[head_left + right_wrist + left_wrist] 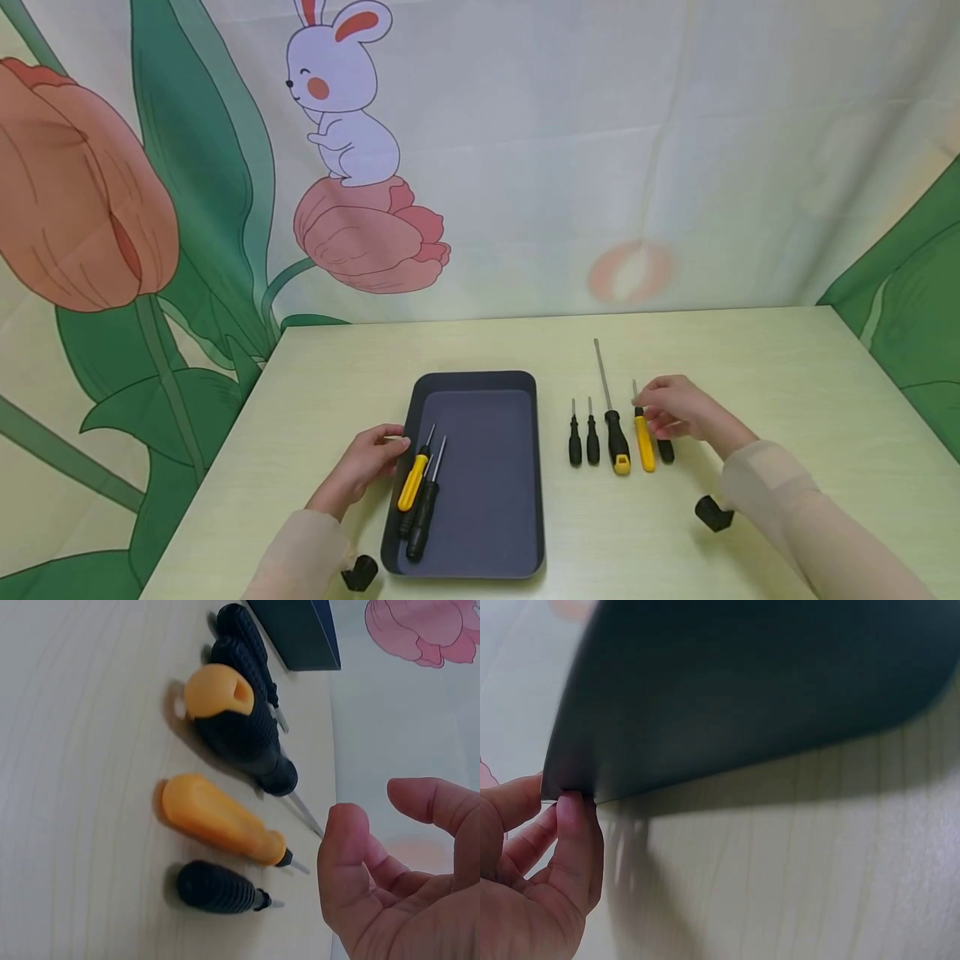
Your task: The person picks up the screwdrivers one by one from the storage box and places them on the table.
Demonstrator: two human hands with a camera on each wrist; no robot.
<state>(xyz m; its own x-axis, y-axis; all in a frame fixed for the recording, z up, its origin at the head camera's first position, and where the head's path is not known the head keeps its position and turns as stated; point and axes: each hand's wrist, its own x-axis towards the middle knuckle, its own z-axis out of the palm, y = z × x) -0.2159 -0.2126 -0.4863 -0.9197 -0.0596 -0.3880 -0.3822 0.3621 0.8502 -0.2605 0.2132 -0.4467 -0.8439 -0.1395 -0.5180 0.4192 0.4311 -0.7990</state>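
My left hand (366,458) pinches the left wall of a dark rectangular tray (487,475), thumb and fingers on its edge in the left wrist view. In the tray lie a yellow screwdriver (414,483), a long black screwdriver (422,521) and another black one, partly covered. My right hand (678,406) hovers over a second yellow screwdriver (645,446) and a ribbed black screwdriver (217,887), the latter partly hidden in the head view. In the right wrist view its thumb and fingertips stand apart with nothing between them.
Left of the right hand lie a large black screwdriver with a yellow end (617,437) and two small black screwdrivers (575,442), roughly in a row on the light wooden table (600,533). A printed curtain (525,167) hangs behind the table. Black blocks (713,513) sit at both wrists.
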